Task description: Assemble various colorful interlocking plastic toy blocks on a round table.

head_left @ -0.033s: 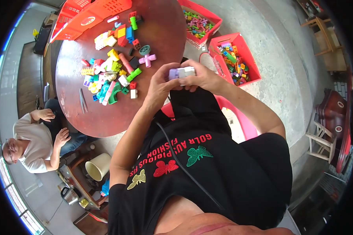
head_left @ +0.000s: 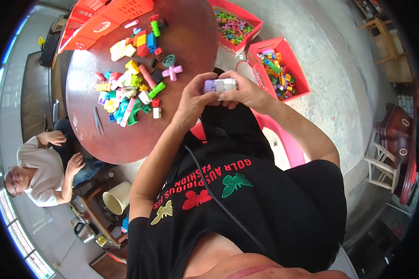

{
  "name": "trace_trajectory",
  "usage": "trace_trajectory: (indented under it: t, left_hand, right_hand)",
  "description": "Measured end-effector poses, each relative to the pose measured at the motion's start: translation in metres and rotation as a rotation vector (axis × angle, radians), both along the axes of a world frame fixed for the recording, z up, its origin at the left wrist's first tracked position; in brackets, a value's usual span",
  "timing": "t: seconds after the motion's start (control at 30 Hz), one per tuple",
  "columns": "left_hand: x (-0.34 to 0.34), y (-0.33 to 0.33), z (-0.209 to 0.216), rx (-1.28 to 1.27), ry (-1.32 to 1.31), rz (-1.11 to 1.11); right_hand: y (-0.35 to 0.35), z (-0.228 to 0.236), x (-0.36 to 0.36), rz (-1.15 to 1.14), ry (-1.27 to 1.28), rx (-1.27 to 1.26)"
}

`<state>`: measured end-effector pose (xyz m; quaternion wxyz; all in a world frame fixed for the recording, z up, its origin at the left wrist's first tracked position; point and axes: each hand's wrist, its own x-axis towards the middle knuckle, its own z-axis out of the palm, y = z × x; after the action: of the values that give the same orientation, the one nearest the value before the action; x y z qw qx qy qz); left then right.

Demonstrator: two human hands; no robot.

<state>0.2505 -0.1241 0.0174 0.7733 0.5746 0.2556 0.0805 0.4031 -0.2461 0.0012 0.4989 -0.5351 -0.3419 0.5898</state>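
Over my lap, at the right edge of the table, both hands come together on toy building bricks. My left hand (head_left: 193, 94) grips a lilac brick (head_left: 210, 86) between thumb and fingers. Against it, my right hand (head_left: 243, 91) pinches a white brick (head_left: 226, 84). The two bricks touch end to end; whether they are locked together I cannot tell. On the table just left of my hands lie a pink cross-shaped piece (head_left: 172, 72) and a dark green ring-shaped piece (head_left: 169, 60).
A loose pile of colourful bricks (head_left: 125, 93) covers the middle of the round reddish-brown table (head_left: 139, 146). A red basket (head_left: 86, 39) stands at its far left. Red bins (head_left: 300, 69) of bricks sit on the floor to the right. Another person (head_left: 42, 165) sits at the left.
The bricks in my hands have shifted slightly to the right in the picture, and their tilt differs a little. Both hands keep their hold. The table and pile sit slightly lower left.
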Motion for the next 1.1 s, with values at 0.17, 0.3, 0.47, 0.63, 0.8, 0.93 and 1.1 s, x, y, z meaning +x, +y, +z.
trace_trajectory:
  t: [0.17,0.3,0.47,0.63,0.8,0.93,1.1]
  left_hand:
    - [0.067,-0.022,-0.005,0.015,0.079,-0.235]
    - [0.108,-0.039,-0.011,-0.009,0.142,-0.369]
    - [0.155,-0.056,-0.037,0.082,0.167,-0.491]
    - [0.227,-0.064,-0.022,0.747,-0.062,-0.417]
    - [0.235,-0.055,0.011,0.952,-0.051,-0.251]
    - [0.173,-0.014,0.005,0.975,-0.001,-0.197]
    - [0.104,0.033,0.009,0.977,0.042,-0.105]
  right_hand:
    - [-0.058,-0.023,0.045,-0.188,0.167,0.057]
    - [-0.088,-0.036,0.069,-0.302,0.108,0.052]
    - [-0.112,-0.047,0.082,-0.453,0.146,0.014]
    - [-0.118,-0.042,0.125,-0.733,-0.2,0.052]
    - [-0.156,-0.073,0.154,-0.652,-1.129,-0.256]
    - [-0.171,-0.101,0.143,-0.611,-0.9,-0.464]
    - [-0.12,-0.067,0.122,-0.527,-0.976,-0.406]
